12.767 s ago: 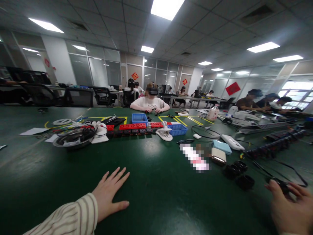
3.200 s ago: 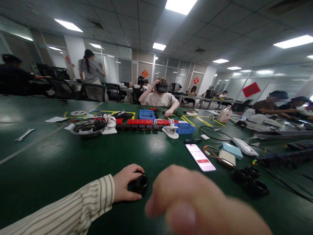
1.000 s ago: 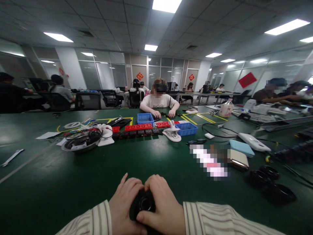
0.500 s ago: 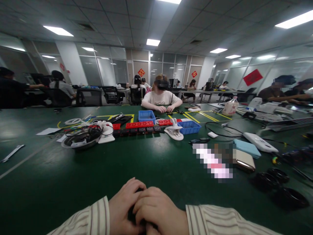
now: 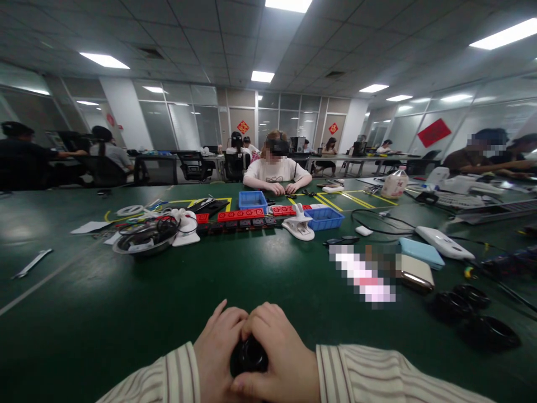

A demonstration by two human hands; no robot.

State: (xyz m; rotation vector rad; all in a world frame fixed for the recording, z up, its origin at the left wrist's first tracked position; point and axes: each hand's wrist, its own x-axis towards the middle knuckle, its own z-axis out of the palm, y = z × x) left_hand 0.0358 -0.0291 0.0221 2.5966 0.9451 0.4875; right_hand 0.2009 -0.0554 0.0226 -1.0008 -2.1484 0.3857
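Observation:
Close to me, at the bottom middle of the head view, both hands are wrapped around a glossy black ring with a hollow in its middle. My left hand curves along its left side, fingertips pointing forward. My right hand covers its far and right sides, with the thumb bent across the near side. The fingertips of the two hands meet beyond the ring, and its underside is hidden. Three similar black rings lie on the table to the right.
On the green table stand a metal bowl of cables, a white clip, blue bins and a red-and-black strip of parts. A wrench lies left, a beige case right. A person sits opposite.
My fingers have shifted apart in the middle, so the black ring between my hands now shows; before, it was mostly covered. The view has turned slightly.

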